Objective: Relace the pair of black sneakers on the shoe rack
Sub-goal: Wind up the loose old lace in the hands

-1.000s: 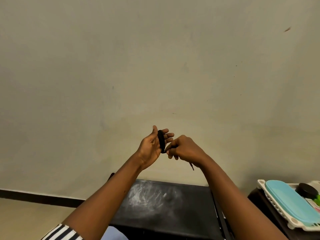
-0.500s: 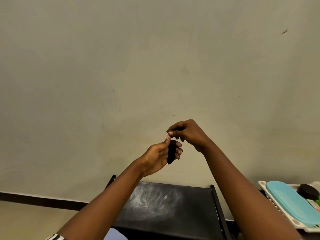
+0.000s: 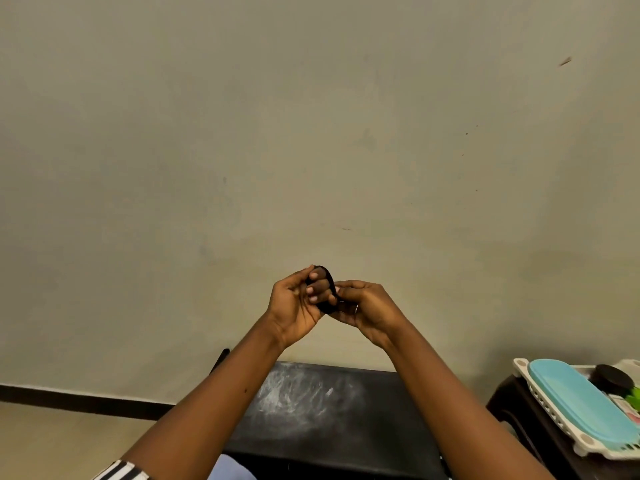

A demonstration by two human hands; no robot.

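Note:
A black shoelace (image 3: 328,278) is wound in a coil around the fingers of my left hand (image 3: 294,306), which is raised in front of the wall with its fingers curled inward. My right hand (image 3: 367,306) meets it from the right and pinches the lace at the lower side of the coil. Both hands touch each other. No sneakers are in view.
The black top of the shoe rack (image 3: 329,410), with whitish scuffs, lies below my forearms. At the right, a dark stool (image 3: 509,403) carries a white tray (image 3: 554,420) with a light blue lid and a black round object. A plain wall fills the background.
My right hand came down from above the left hand to its right side, carrying the lace around. My left hand rose a little and its fingers curled over the coil.

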